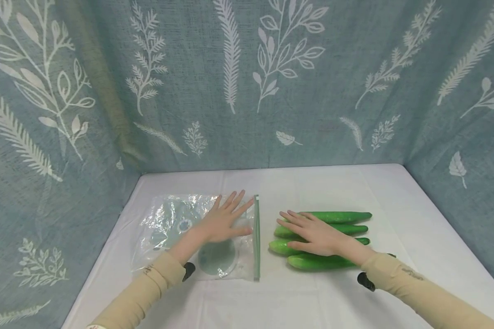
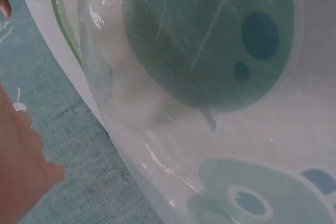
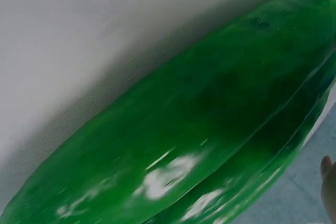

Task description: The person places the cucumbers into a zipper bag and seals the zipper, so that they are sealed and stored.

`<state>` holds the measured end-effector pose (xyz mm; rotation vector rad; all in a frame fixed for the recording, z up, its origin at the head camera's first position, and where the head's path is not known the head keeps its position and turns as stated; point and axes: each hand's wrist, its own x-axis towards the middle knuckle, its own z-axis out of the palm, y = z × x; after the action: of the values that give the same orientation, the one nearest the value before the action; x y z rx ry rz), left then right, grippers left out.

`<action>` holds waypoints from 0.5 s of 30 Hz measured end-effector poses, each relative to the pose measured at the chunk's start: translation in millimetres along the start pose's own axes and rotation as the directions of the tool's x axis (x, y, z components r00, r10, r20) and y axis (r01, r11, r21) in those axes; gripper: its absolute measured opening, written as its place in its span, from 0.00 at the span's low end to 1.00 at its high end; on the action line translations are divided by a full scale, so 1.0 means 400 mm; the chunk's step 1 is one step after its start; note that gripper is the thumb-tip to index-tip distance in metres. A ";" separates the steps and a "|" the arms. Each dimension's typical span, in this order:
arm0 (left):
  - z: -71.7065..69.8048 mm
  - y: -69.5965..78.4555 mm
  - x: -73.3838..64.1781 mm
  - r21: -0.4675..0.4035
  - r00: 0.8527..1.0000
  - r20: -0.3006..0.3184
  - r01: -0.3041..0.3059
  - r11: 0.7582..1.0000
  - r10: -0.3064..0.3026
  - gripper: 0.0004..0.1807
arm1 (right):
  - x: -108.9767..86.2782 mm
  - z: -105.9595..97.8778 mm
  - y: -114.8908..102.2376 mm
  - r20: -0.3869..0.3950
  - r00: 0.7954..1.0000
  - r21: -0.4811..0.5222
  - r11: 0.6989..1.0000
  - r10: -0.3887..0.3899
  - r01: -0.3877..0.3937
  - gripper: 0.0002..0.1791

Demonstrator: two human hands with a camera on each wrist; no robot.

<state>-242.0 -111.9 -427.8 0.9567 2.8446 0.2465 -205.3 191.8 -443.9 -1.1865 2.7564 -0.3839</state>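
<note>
Spread flat with its fingers fanned and nothing in its grasp, the left hand (image 1: 222, 225) lies over the clear zip bag (image 1: 160, 253), palm down, its fingertips reaching toward the bag's green zip strip (image 1: 257, 242); from my feed I cannot tell whether it touches the plastic. Right of the bag, I see the right hand (image 1: 317, 235) stretched out the same way, fingers straight and gripping nothing, over the left part of four cucumbers (image 1: 321, 262); I cannot tell how firmly it rests on them, if at all. Those cucumbers lie side by side to the right of the bag, just past its strip, paler at the ends nearest it. My left wrist view shows the bag close up, with green round prints and glossy creases; my right wrist view is mostly filled by glossy green cucumber skin. Beige sleeves (image 1: 144, 288) cover both forearms nearer me than the bag, and a black device (image 1: 188, 271) shows under the left cuff. Beneath the bag, I see a white-covered bench (image 1: 280, 301); behind it hangs a blue-green curtain (image 1: 329, 123) printed with white leaves.
</note>
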 end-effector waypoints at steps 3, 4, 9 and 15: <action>0.007 0.007 0.002 -0.019 1.000 0.017 -0.012 1.000 0.013 0.44 | 0.013 0.005 -0.014 0.023 1.000 0.012 1.000 -0.013 0.013 0.36; 0.010 0.009 0.003 -0.025 1.000 0.023 -0.015 1.000 0.016 0.44 | 0.017 0.007 -0.019 0.032 0.999 0.022 1.000 -0.016 0.015 0.36; 0.027 0.017 0.006 -0.074 0.998 0.049 -0.029 0.997 0.033 0.46 | 0.038 0.021 -0.044 0.093 0.995 0.039 0.999 -0.019 0.016 0.37; 0.041 0.025 0.010 -0.140 0.993 0.103 -0.038 0.989 0.053 0.47 | 0.059 0.035 -0.068 0.143 0.990 0.054 0.998 -0.022 0.014 0.39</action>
<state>-236.4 -99.9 -442.0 0.9769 2.6726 0.3793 -199.4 154.1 -450.1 -1.1781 2.5991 -0.3562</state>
